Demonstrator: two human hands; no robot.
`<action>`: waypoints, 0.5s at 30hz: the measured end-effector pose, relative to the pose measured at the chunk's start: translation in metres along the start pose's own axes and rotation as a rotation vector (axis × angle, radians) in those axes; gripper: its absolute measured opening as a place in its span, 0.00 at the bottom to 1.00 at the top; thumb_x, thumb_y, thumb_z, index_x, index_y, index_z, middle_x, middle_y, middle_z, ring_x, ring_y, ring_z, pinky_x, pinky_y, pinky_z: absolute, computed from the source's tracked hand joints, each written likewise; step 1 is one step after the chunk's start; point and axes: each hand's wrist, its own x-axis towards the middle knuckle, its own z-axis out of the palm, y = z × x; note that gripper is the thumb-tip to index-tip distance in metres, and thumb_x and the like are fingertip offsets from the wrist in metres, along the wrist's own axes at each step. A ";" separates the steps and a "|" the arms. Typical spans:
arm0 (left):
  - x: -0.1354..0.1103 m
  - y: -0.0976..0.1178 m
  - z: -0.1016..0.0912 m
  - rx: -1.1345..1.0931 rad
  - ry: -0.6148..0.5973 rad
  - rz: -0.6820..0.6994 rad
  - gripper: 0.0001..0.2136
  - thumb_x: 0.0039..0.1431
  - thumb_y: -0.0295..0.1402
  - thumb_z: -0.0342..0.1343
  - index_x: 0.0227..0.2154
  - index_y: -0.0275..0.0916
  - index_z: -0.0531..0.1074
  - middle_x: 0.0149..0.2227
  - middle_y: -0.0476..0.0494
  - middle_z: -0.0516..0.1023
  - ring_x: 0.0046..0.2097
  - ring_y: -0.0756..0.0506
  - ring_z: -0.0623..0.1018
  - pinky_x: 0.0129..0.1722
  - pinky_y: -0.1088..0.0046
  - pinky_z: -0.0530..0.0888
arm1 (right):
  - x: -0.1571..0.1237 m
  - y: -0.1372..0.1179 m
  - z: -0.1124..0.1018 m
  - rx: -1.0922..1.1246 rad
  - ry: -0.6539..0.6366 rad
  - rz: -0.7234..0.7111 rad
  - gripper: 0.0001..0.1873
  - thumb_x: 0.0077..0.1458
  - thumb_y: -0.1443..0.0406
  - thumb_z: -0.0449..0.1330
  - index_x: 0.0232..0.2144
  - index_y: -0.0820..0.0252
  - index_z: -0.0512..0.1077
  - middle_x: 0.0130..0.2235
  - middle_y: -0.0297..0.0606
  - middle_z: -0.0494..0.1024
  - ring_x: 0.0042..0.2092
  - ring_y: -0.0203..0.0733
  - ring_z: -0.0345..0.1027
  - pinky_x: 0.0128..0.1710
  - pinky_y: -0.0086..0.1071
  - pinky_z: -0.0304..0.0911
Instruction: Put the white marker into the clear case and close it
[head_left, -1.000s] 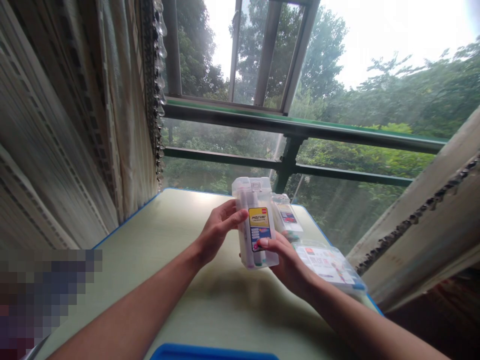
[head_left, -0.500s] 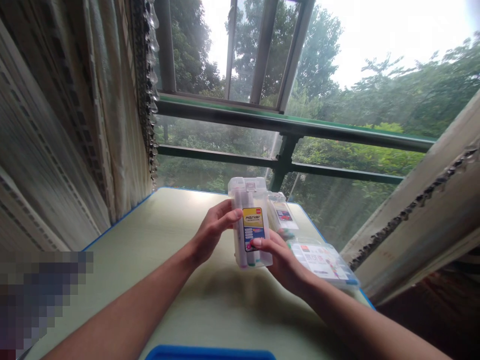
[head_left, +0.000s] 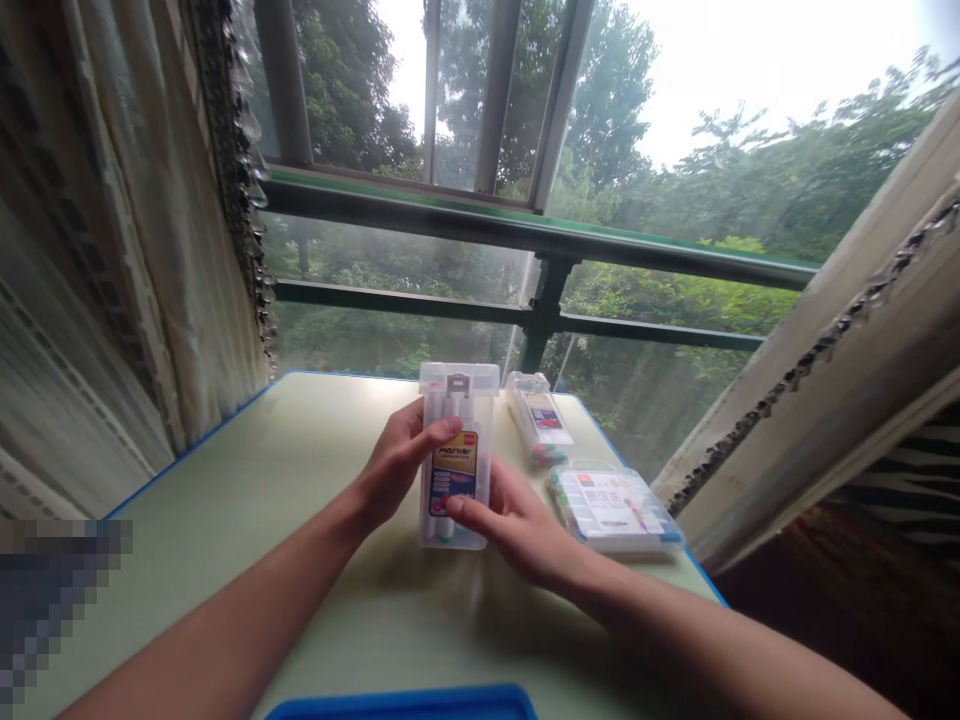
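A clear plastic marker case [head_left: 457, 400] with a yellow and dark blue label is held upright above the table, its latch at the top. A few markers show through its wall. My left hand [head_left: 397, 455] grips its left side, thumb on the front near the top of the label. On the lower right, my right hand [head_left: 521, 520] grips it too, thumb pressed on the label's bottom; its other fingers are partly hidden behind the case.
A second clear marker case [head_left: 541, 415] lies on the pale green table [head_left: 330, 440] to the right. Nearer is a flat clear box [head_left: 619, 510] with a white label. A blue-edged object [head_left: 405, 703] is at the front edge. Curtains [head_left: 142, 230] hang on both sides of the window.
The view has shifted a little to the right. The case in my hands has turned to face me more squarely, and my left thumb has slid further across its front.
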 end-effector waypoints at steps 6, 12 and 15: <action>-0.003 0.005 0.004 0.009 0.036 -0.014 0.17 0.50 0.44 0.69 0.35 0.37 0.74 0.28 0.48 0.77 0.27 0.47 0.75 0.27 0.72 0.72 | -0.004 0.010 0.002 -0.105 -0.004 -0.004 0.31 0.53 0.51 0.72 0.54 0.56 0.71 0.52 0.42 0.80 0.53 0.52 0.74 0.52 0.43 0.70; -0.001 0.013 0.006 -0.089 0.122 -0.044 0.16 0.47 0.44 0.67 0.31 0.37 0.73 0.23 0.49 0.76 0.23 0.47 0.74 0.22 0.73 0.71 | -0.013 -0.005 0.005 -0.356 -0.065 0.017 0.33 0.52 0.53 0.73 0.55 0.56 0.69 0.52 0.44 0.79 0.48 0.52 0.76 0.42 0.39 0.72; 0.000 0.020 0.006 -0.179 0.167 -0.085 0.18 0.46 0.45 0.66 0.34 0.36 0.75 0.25 0.46 0.79 0.27 0.43 0.79 0.23 0.72 0.72 | -0.020 -0.030 0.001 -0.703 -0.136 -0.062 0.30 0.53 0.53 0.73 0.55 0.56 0.73 0.49 0.45 0.81 0.47 0.54 0.76 0.44 0.42 0.71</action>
